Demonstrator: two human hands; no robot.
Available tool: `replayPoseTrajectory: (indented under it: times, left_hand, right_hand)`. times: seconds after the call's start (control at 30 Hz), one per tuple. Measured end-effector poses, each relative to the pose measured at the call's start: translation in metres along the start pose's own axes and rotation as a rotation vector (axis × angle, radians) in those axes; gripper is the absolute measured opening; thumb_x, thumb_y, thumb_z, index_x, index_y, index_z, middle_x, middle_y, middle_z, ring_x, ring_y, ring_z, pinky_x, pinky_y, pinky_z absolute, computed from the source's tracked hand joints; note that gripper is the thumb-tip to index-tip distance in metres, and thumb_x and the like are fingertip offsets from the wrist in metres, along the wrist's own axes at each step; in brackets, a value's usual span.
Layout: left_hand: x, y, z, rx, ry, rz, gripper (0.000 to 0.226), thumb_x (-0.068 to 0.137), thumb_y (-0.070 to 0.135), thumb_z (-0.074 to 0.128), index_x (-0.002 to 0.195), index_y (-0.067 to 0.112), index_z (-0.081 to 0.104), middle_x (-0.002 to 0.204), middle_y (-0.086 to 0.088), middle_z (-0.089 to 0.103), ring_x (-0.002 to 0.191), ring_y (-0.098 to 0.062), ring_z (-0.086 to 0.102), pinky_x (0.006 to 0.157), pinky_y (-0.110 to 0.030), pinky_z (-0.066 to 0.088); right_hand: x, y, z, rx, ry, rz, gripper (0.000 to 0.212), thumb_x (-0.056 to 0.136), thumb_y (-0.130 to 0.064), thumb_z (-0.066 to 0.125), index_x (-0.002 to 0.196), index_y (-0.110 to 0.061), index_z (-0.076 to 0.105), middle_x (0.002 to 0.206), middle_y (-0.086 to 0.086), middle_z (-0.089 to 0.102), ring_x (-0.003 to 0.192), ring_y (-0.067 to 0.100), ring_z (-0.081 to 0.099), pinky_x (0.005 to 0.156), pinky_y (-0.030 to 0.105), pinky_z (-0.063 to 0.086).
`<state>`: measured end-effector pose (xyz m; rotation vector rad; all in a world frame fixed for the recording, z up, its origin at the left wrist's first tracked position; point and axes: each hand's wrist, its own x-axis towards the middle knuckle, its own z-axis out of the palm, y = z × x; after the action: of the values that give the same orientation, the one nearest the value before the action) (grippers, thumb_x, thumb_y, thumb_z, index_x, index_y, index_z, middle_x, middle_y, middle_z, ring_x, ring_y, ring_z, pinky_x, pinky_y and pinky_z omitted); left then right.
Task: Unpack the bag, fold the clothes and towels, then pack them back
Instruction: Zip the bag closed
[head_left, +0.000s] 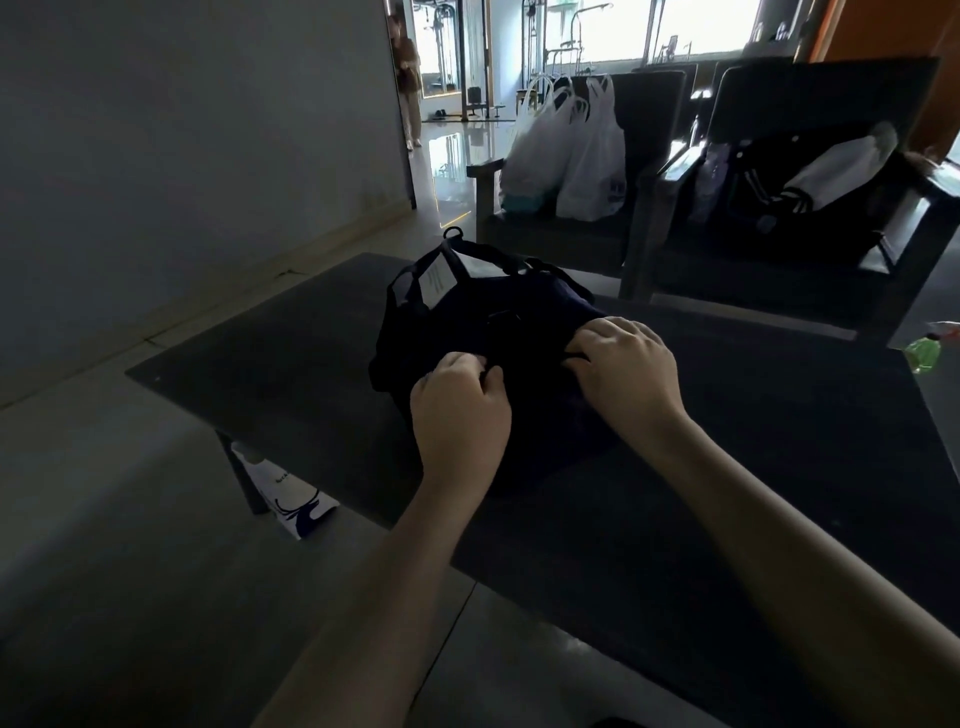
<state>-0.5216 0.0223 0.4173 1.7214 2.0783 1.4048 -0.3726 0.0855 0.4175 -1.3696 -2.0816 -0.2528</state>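
Your left hand (460, 400) and right hand (626, 364) are both gripping the bag (467, 317) by its top. No clothes are showing outside it, so you are probably just starting to unpack.

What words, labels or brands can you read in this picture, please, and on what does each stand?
No text here reads clearly.
White tag on the bag: printed lines, too small to read.
Paper bag under the table: a blue logo and a short word, too blurred to read.
Plastic bag on the chair: a blue print, unreadable.
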Motion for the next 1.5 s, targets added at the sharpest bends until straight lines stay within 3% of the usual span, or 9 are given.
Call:
replayPoseTrajectory:
  times: [0.13, 0.3, 0.57, 0.63, 0.77, 0.83, 1.0, 1.27, 1.5]
  left_hand:
    - [0.002, -0.019, -0.011, 0.014, 0.038, -0.068, 0.021, 0.095, 0.019, 0.051, 0.091, 0.007, 0.067, 0.094, -0.001, 0.064, 0.074, -0.012, 0.061, 0.067, -0.028, 0.051]
    - [-0.004, -0.031, -0.016, 0.012, -0.004, -0.068, 0.026, 0.096, 0.015, 0.05, 0.07, 0.014, 0.048, 0.064, 0.004, 0.048, 0.048, -0.005, 0.041, 0.046, -0.016, 0.028]
    - [-0.004, -0.024, -0.012, -0.057, 0.016, -0.045, 0.024, 0.096, 0.016, 0.047, 0.074, 0.011, 0.041, 0.068, -0.002, 0.046, 0.055, -0.014, 0.04, 0.055, -0.033, 0.036]
    - [-0.004, -0.022, -0.013, -0.014, 0.046, -0.006, 0.023, 0.096, 0.016, 0.048, 0.074, 0.012, 0.042, 0.075, -0.001, 0.048, 0.064, -0.017, 0.046, 0.062, -0.038, 0.041]
    - [-0.005, -0.026, -0.015, 0.016, 0.078, 0.014, 0.023, 0.095, 0.017, 0.049, 0.074, 0.013, 0.042, 0.086, 0.001, 0.047, 0.079, -0.022, 0.05, 0.068, -0.04, 0.044]
    - [-0.004, -0.029, -0.014, 0.009, 0.068, -0.015, 0.026, 0.095, 0.017, 0.049, 0.07, 0.014, 0.041, 0.082, 0.002, 0.046, 0.078, -0.02, 0.049, 0.066, -0.038, 0.042]
    - [0.0, -0.045, -0.011, -0.209, -0.005, -0.251, 0.039, 0.095, 0.018, 0.05, 0.059, 0.018, 0.036, 0.07, -0.001, 0.044, 0.058, -0.012, 0.041, 0.058, -0.03, 0.032]
    - [0.004, -0.068, -0.003, -0.198, -0.118, -0.487, 0.038, 0.093, 0.021, 0.054, 0.057, 0.015, 0.045, 0.064, -0.003, 0.049, 0.061, -0.018, 0.048, 0.058, -0.027, 0.035]
    - [-0.002, -0.073, 0.011, -0.034, -0.197, -0.557, 0.033, 0.092, 0.028, 0.057, 0.063, 0.013, 0.055, 0.06, 0.002, 0.051, 0.052, -0.008, 0.045, 0.043, -0.023, 0.027]
  right_hand:
    - [0.002, 0.006, -0.005, 0.005, 0.007, 0.066, 0.02, 0.089, -0.027, 0.062, 0.101, -0.015, 0.072, 0.11, 0.0, 0.068, 0.111, 0.019, 0.057, 0.101, 0.03, 0.033]
    - [-0.001, -0.001, -0.006, -0.03, -0.01, 0.062, 0.021, 0.09, -0.02, 0.06, 0.106, -0.012, 0.07, 0.113, 0.004, 0.066, 0.115, 0.022, 0.054, 0.103, 0.034, 0.031]
    - [-0.014, -0.056, 0.008, -0.081, -0.005, -0.316, 0.044, 0.071, -0.021, 0.077, 0.113, -0.014, 0.068, 0.118, 0.007, 0.063, 0.106, 0.03, 0.06, 0.09, 0.043, 0.047]
    - [-0.01, -0.062, 0.013, -0.127, -0.005, -0.307, 0.038, 0.074, -0.025, 0.075, 0.111, -0.018, 0.07, 0.119, 0.003, 0.064, 0.106, 0.026, 0.061, 0.091, 0.04, 0.047]
    - [-0.006, -0.067, 0.017, -0.215, 0.07, -0.334, 0.004, 0.075, -0.022, 0.073, 0.079, -0.022, 0.073, 0.095, -0.005, 0.068, 0.093, 0.018, 0.063, 0.088, 0.034, 0.049]
    - [-0.004, -0.069, 0.018, -0.245, 0.079, -0.322, 0.005, 0.077, -0.021, 0.069, 0.073, -0.023, 0.071, 0.087, -0.007, 0.066, 0.091, 0.017, 0.062, 0.087, 0.033, 0.048]
    - [-0.001, -0.069, 0.017, -0.271, 0.057, -0.283, 0.005, 0.077, -0.019, 0.069, 0.073, -0.022, 0.071, 0.085, -0.005, 0.066, 0.093, 0.019, 0.061, 0.088, 0.034, 0.047]
    - [0.006, -0.061, 0.02, -0.217, -0.024, -0.213, 0.009, 0.084, -0.024, 0.066, 0.084, -0.018, 0.073, 0.095, -0.001, 0.065, 0.102, 0.023, 0.055, 0.097, 0.037, 0.038]
    - [0.015, -0.047, 0.018, -0.037, -0.024, -0.102, 0.018, 0.088, -0.024, 0.061, 0.098, -0.017, 0.073, 0.109, -0.003, 0.064, 0.113, 0.019, 0.048, 0.101, 0.031, 0.028]
